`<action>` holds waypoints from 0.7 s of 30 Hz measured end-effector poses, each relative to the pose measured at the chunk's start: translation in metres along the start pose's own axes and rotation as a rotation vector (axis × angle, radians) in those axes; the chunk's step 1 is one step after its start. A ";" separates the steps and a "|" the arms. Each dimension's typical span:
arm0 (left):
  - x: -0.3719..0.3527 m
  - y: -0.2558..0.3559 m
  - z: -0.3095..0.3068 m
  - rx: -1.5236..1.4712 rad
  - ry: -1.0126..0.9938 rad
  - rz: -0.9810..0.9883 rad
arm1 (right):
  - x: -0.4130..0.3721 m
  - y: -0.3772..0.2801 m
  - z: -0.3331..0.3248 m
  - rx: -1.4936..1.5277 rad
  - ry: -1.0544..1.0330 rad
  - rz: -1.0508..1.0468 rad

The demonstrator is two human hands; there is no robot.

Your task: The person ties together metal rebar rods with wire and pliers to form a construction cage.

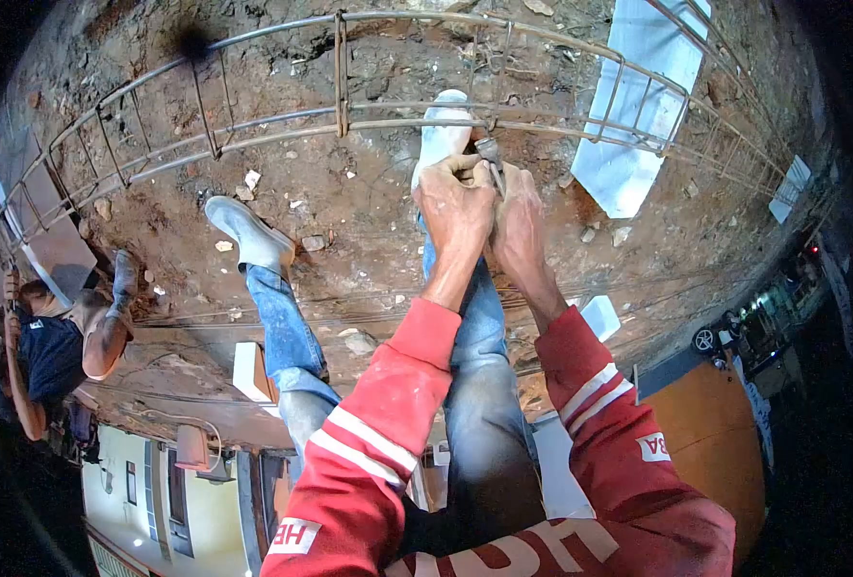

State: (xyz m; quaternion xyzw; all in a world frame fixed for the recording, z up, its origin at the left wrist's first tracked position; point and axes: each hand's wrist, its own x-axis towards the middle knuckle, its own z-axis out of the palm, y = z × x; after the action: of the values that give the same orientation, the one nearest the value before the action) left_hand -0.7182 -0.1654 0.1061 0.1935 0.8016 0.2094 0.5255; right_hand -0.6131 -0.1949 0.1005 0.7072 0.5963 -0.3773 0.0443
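Note:
My left hand (455, 197) is closed, fingers pinched together close beside my right hand (520, 207). What the left fingers hold, if anything, is hidden. A small metal tool that looks like pincers (487, 149) sticks up between the hands. My right hand is wrapped around its lower part. The tool's head is just below the lower rods of a long rebar cage (388, 123), which curves across the upper view with stirrups along it. One white boot (443, 135) is behind the cage and my hands; the other boot (251, 233) stands on the soil at left.
Rough soil (369, 212) with loose stones lies underfoot. A pale sheet (628, 125) lies under the cage at right. Another person (61, 337) crouches at far left near the cage's end. A lit building (128, 500) and an orange surface (705, 442) are at the bottom.

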 end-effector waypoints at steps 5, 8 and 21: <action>-0.002 0.002 0.000 0.041 0.009 0.020 | 0.001 0.003 0.007 0.010 -0.027 0.033; -0.001 0.001 -0.007 0.023 -0.035 0.024 | -0.001 -0.002 0.008 0.059 0.041 0.085; 0.035 -0.035 0.028 -0.484 -0.606 -0.224 | -0.021 0.023 -0.008 1.172 -0.637 0.563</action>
State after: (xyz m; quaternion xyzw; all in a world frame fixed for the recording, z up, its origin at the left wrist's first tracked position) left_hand -0.7083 -0.1726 0.0504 0.0284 0.5540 0.2671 0.7880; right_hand -0.5889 -0.2141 0.1095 0.5974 0.0494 -0.7969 -0.0750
